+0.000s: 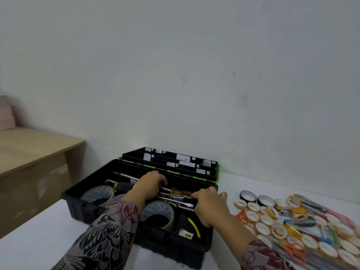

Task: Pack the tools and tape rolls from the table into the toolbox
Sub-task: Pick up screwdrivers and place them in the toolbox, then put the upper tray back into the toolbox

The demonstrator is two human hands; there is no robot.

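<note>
Toolbox (171, 248): black, open, standing on the white counter (39, 230) close to the wall (175, 75). Its green-edged lid (169, 159) is tipped back toward the wall and shows divided compartments with small white labels.

Contents visible in the box:
- three large clear tape rolls (157, 213) along the near and left side
- a black-and-yellow tape measure (190, 227) in the near right corner
- a black-handled screwdriver (122, 187), metal shafts (126, 176) and an orange-handled screwdriver (180, 191), all lying lengthwise along the far side

Your left hand (150, 182) is inside the box, its fingers curled down over the metal shafts near the middle. Your right hand (209, 205) is at the right end of the box, its fingers curled onto the orange-handled screwdriver at the end of its handle. The thumb sticks out to the right, past the box rim. Both patterned sleeves (109, 230) reach in from the near edge, and the left forearm crosses over the tape rolls.

On the counter to the right of the box:
- two black tape rolls (247, 196), nearest the wall
- a dense spread of small tape rolls (263, 228) with white cores
- orange scissors (296, 250) and other long tools mixed among the small rolls, too blurred to name

A lower wooden surface (29, 145) stands at far left.
</note>
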